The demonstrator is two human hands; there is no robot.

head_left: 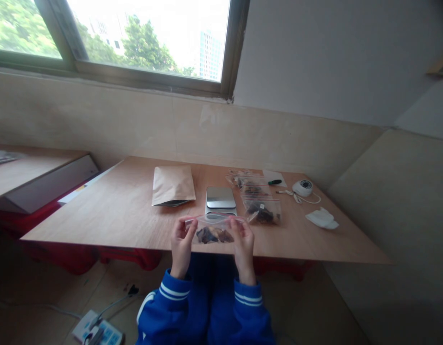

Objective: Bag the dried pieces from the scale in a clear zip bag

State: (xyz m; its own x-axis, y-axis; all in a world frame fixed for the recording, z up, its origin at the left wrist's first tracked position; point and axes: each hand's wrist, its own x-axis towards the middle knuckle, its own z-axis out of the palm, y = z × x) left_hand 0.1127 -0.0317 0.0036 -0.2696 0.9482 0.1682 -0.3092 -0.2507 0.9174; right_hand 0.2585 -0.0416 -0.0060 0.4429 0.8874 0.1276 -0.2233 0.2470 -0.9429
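Between my two hands is a clear zip bag (213, 235) with dark and tan dried pieces inside, held at the table's front edge. My left hand (182, 239) pinches the left end of its top edge, thumb uppermost. At the right end, my right hand (243, 239) grips the same edge. The bag's mouth looks slightly parted in the middle. Just beyond it stands a small digital scale (220, 198) with a silver plate, its front partly hidden by the bag. A brown kraft pouch (173, 184) lies left of the scale.
Right of the scale lie several filled zip bags (262, 212). Behind them are a green-handled tool (275, 182) and a white round device (302, 188) with a cable. A crumpled white tissue (322, 218) lies at the right. A power strip (98, 329) is on the floor, lower left.
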